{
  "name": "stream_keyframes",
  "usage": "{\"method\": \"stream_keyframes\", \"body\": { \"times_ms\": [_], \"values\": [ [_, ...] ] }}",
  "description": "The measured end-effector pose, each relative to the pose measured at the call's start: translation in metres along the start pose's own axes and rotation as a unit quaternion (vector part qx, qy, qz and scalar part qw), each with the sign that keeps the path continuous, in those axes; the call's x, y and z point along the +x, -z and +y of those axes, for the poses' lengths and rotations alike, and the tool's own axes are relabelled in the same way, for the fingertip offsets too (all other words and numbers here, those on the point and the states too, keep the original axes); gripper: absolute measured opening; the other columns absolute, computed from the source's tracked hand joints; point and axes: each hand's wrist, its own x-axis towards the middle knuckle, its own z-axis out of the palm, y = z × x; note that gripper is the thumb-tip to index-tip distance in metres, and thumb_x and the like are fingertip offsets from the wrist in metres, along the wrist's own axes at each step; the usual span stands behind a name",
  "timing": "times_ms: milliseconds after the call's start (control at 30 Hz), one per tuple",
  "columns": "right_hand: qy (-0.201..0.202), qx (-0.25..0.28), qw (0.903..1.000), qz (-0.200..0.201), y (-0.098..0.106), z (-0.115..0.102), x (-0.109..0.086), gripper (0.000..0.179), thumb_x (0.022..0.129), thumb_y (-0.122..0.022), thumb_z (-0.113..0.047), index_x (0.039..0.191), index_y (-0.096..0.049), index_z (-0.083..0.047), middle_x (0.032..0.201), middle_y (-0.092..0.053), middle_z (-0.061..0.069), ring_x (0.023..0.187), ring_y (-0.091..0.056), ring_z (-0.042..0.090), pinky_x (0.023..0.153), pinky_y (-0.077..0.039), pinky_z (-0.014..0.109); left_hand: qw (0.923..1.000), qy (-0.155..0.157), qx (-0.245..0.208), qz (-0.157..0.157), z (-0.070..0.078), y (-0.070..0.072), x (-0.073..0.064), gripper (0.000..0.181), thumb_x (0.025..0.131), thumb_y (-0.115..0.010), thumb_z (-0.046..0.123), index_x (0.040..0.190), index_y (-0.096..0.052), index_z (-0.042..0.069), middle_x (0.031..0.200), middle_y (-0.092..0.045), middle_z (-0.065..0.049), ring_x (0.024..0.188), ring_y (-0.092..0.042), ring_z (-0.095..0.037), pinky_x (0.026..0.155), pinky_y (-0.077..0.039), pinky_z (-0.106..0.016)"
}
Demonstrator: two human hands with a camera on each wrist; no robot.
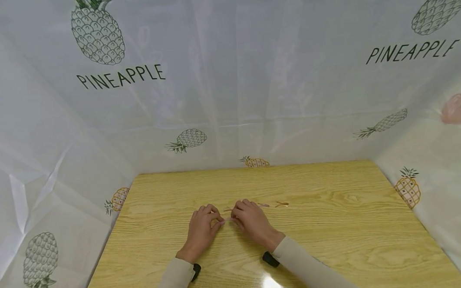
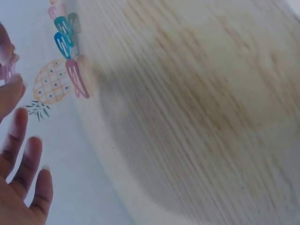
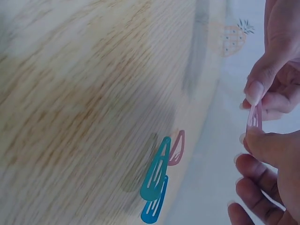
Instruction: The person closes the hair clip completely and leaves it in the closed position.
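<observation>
A pink hair clip point(image 3: 254, 118) is pinched at opposite ends in the grip of left hand point(image 1: 204, 227) and right hand point(image 1: 253, 221), likely for steadiness, over the surface point(image 1: 337, 238), with loose clips point(image 3: 151, 190) nearer its far edge.

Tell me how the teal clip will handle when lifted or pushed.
The teal clip looks thin and slotted, so it is probably light. Its straight outline suggests fair stiffness. Being flat and tapered, it would likely slide rather than roll.
</observation>
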Motion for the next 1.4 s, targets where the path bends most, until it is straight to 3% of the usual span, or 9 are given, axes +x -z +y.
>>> {"method": "stream_keyframes", "body": {
  "times_ms": [333,567,867,967,1133,1267,1400],
  "values": [
    [0.048,0.008,0.9987,-0.016,0.005,0.004,-0.001,0.007,0.092,-0.082,-0.013,0.094,-0.078,-0.017,0.097,-0.067,-0.006,0.088,-0.06,0.013,0.078,-0.053,0.031,0.9979,-0.028,-0.045,-0.038,-0.003,0.004,0.003,0.017,0.084,-0.088,0.005,0.078,-0.075,0.013,0.098,-0.064,0.003,0.09,-0.057,-0.019,0.083,-0.049,-0.046],
    [0.103,0.004,0.9946,0.007,0.002,0.011,-0.002,0.006,0.093,-0.082,-0.015,0.093,-0.077,-0.018,0.098,-0.068,-0.007,0.087,-0.059,0.012,0.074,-0.051,0.027,0.994,-0.062,-0.069,-0.057,-0.006,0.007,0.002,0.019,0.085,-0.087,0.004,0.078,-0.073,0.015,0.103,-0.064,0.001,0.092,-0.056,-0.017,0.086,-0.049,-0.047],
    [0.149,0.001,0.9887,0.014,0.002,0.016,-0.006,0.001,0.096,-0.079,-0.018,0.095,-0.078,-0.017,0.101,-0.069,-0.007,0.09,-0.06,0.01,0.081,-0.053,0.026,0.9888,-0.099,-0.064,-0.091,-0.012,0.008,0.003,0.013,0.086,-0.086,0.008,0.081,-0.075,0.012,0.105,-0.064,0.001,0.091,-0.052,-0.015,0.084,-0.048,-0.043],
    [0.147,0.012,0.9889,0.02,0.001,0.016,-0.007,0.006,0.092,-0.083,-0.016,0.095,-0.077,-0.017,0.1,-0.068,-0.006,0.089,-0.06,0.011,0.08,-0.053,0.026,0.9885,-0.085,-0.075,-0.1,-0.012,0.009,0.003,0.012,0.088,-0.086,0.009,0.081,-0.076,0.013,0.105,-0.063,0.002,0.092,-0.052,-0.015,0.085,-0.048,-0.042],
    [0.134,0.008,0.9902,0.037,-0.003,0.016,-0.008,0.019,0.088,-0.088,-0.016,0.101,-0.075,-0.017,0.102,-0.066,-0.005,0.091,-0.061,0.012,0.081,-0.055,0.028,0.9842,-0.03,-0.123,-0.124,-0.012,0.01,0.003,0.015,0.091,-0.083,0.007,0.084,-0.074,0.016,0.105,-0.06,0.005,0.096,-0.053,-0.018,0.088,-0.049,-0.041],
    [0.14,-0.002,0.9885,0.057,-0.006,0.013,-0.006,0.026,0.084,-0.092,-0.019,0.102,-0.074,-0.018,0.102,-0.066,-0.004,0.09,-0.062,0.012,0.08,-0.055,0.028,0.9732,-0.001,-0.175,-0.149,-0.015,0.009,0.004,0.014,0.095,-0.079,0.007,0.086,-0.074,0.015,0.106,-0.059,0.005,0.099,-0.051,-0.018,0.091,-0.048,-0.041],
    [0.144,-0.002,0.9862,0.082,-0.008,0.012,-0.004,0.02,0.085,-0.091,-0.021,0.097,-0.075,-0.019,0.099,-0.066,-0.004,0.086,-0.06,0.012,0.075,-0.053,0.027,0.9605,0.007,-0.222,-0.168,-0.018,0.009,0.005,0.011,0.099,-0.075,0.008,0.088,-0.074,0.009,0.107,-0.059,0.002,0.103,-0.048,-0.019,0.093,-0.047,-0.045]
  ]
}}
